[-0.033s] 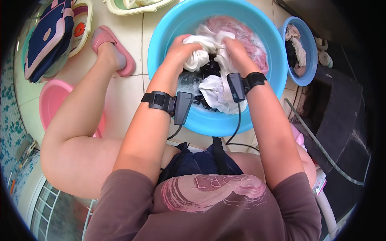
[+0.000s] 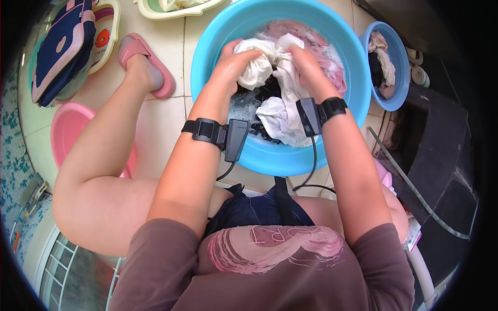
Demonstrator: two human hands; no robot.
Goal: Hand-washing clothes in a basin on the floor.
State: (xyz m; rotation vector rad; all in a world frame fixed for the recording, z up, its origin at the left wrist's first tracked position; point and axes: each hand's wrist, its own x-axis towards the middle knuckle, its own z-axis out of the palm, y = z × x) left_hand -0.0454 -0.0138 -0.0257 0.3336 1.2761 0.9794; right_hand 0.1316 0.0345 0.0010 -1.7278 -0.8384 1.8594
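Note:
Both of my hands grip a wet white garment (image 2: 254,72) above a large blue basin (image 2: 207,31). My left hand (image 2: 231,62) is closed on a bunched part of it, the thumb lying across the top. On the other side my right hand (image 2: 307,67) pinches a twisted fold, with its fingertips partly hidden by the cloth. The garment hangs down to a white piece (image 2: 282,122) at the basin's near side. Soapy water (image 2: 241,110), dark cloth (image 2: 270,89) and pink cloth (image 2: 324,57) lie beneath and behind. The garment's exact kind cannot be made out.
A smaller blue basin (image 2: 395,98) with clothes stands at the right. At the left are a pink basin (image 2: 59,129) and a navy-and-pink backpack (image 2: 62,52). A pale tub (image 2: 197,10) sits at the far edge. Cables (image 2: 314,171) hang from my wrist devices.
My right hand has shifted slightly to the right, and the cloth at its fingertips has risen a little. The bunch in my left hand looks rounder, with the thumb further across it.

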